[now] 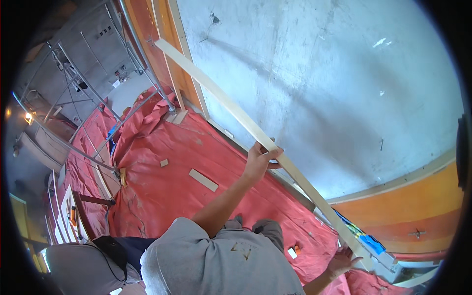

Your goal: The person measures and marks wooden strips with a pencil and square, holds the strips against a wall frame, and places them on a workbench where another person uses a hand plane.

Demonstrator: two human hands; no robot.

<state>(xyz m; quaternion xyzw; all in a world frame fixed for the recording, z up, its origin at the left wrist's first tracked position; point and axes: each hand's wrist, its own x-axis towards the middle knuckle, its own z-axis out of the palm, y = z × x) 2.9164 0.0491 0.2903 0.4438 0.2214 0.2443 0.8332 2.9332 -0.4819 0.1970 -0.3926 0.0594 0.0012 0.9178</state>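
Observation:
A long, pale wooden strip (223, 101) slants from the upper left to the lower right, in front of a grey wall surface (314, 88). Partway along it, my left hand (258, 160) is closed round the strip, the thumb on the near side and some fingers behind. My right hand (339, 265) grips the strip close to its lower right end, thumb stretched across it; the other fingers are partly hidden. The strip's upper end overlaps an orange panel (184, 73) with upright battens.
Red sheeting (216, 147) covers the floor, with a flat wood offcut (203, 180) and an orange-and-white item (294, 251) on it. Metal scaffold tubes (81, 81) stand at left. A grey, rounded, cap-like shape (78, 268) is lower left. A blue item (372, 243) lies near my right hand.

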